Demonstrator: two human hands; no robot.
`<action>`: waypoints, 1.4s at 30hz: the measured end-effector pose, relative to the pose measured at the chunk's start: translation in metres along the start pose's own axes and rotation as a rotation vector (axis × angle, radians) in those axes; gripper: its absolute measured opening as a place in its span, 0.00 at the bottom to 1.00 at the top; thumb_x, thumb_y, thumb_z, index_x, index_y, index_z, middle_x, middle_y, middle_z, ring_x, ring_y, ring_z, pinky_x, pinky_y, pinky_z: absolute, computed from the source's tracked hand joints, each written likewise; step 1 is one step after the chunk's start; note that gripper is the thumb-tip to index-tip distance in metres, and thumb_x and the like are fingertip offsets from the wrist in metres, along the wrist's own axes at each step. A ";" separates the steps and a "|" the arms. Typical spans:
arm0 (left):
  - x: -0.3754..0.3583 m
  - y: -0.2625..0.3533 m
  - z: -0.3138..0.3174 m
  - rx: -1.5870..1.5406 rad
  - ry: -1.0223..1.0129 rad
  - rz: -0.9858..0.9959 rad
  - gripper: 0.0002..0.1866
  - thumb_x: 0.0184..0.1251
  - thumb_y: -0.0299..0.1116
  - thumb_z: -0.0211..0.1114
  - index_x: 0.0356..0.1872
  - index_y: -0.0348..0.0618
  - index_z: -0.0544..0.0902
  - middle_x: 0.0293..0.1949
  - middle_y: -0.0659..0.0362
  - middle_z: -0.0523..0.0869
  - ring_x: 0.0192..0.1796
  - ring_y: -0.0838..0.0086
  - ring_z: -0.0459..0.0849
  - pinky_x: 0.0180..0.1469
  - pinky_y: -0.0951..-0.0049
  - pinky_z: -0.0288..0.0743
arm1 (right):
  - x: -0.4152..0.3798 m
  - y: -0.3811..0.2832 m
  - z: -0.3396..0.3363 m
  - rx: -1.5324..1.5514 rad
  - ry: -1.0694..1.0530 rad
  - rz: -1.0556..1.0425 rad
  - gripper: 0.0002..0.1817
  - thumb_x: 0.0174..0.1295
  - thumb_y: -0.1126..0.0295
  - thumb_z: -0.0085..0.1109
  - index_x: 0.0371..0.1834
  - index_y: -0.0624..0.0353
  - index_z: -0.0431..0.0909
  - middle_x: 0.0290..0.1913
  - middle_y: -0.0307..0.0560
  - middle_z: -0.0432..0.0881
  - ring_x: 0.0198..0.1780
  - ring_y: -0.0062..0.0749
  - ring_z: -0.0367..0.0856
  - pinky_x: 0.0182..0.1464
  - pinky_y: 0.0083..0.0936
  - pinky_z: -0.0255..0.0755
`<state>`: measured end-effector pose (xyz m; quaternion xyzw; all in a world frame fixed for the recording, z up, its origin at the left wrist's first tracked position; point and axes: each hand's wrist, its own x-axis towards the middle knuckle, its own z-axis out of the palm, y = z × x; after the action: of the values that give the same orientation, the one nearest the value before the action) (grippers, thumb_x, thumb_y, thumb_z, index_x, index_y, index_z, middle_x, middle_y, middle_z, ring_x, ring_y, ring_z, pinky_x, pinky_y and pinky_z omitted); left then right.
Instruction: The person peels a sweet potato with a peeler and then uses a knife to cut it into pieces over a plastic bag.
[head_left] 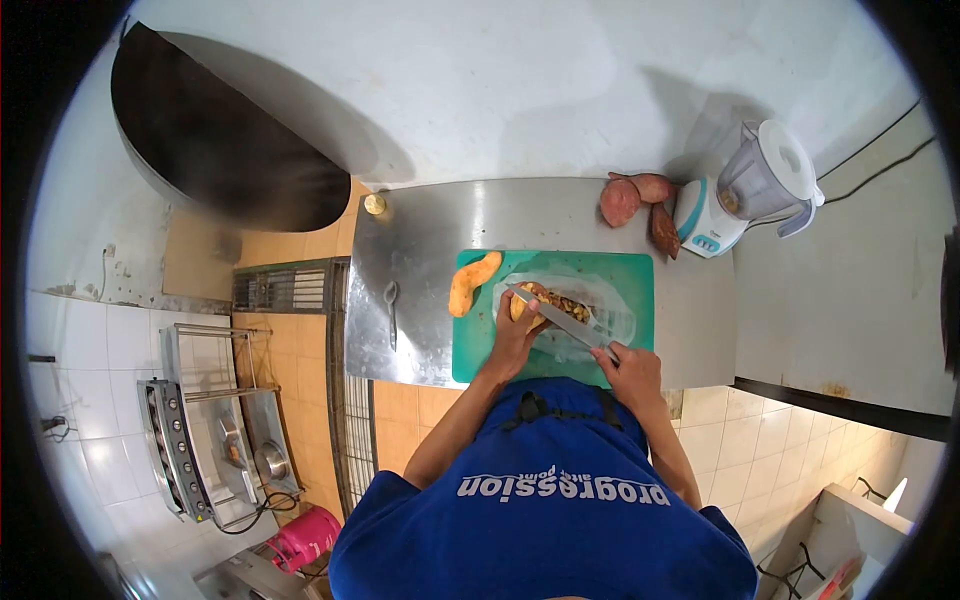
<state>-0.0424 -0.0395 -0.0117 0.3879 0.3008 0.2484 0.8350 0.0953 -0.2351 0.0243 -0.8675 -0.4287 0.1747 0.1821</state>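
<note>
My left hand [514, 335] grips a yellowish peeled piece [524, 304] over the green cutting board [640, 300]. In my right hand [632, 370] is the handle of a knife [567, 321], whose blade reaches left and up to the held piece. Behind the blade, small brown and yellow bits [566, 304] lie on a clear plastic bag [617, 318] on the board. A curved, peeled orange tuber [472, 283] rests at the board's left edge, apart from my hands.
Reddish tubers [620, 203] sit at the back right of the steel table [420, 240], beside a white blender [712, 215]. A spoon [392, 314] and a small jar [375, 204] are on the left. A stove [178, 450] and a pink gas cylinder [303, 538] stand farther left.
</note>
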 end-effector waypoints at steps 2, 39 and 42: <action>0.000 0.007 0.001 0.022 0.004 -0.025 0.29 0.80 0.43 0.63 0.73 0.47 0.62 0.66 0.53 0.72 0.68 0.60 0.78 0.69 0.53 0.79 | 0.008 0.004 0.007 0.008 0.097 -0.066 0.29 0.71 0.39 0.58 0.31 0.57 0.84 0.25 0.56 0.84 0.28 0.58 0.83 0.31 0.49 0.74; -0.016 0.026 0.011 0.267 -0.217 0.079 0.53 0.55 0.38 0.86 0.77 0.43 0.59 0.66 0.56 0.73 0.69 0.68 0.75 0.70 0.67 0.73 | 0.043 -0.051 -0.002 0.448 -0.017 -0.292 0.39 0.73 0.43 0.58 0.83 0.45 0.62 0.28 0.61 0.84 0.32 0.62 0.85 0.39 0.47 0.77; -0.017 0.026 0.008 0.297 -0.184 0.114 0.52 0.56 0.39 0.86 0.77 0.42 0.59 0.67 0.55 0.73 0.68 0.68 0.75 0.70 0.67 0.73 | 0.045 -0.056 -0.008 0.446 -0.057 -0.291 0.37 0.74 0.44 0.56 0.83 0.43 0.62 0.28 0.60 0.84 0.32 0.63 0.84 0.40 0.48 0.77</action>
<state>-0.0538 -0.0392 0.0185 0.5445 0.2340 0.2119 0.7770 0.0865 -0.1686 0.0505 -0.7299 -0.5047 0.2612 0.3799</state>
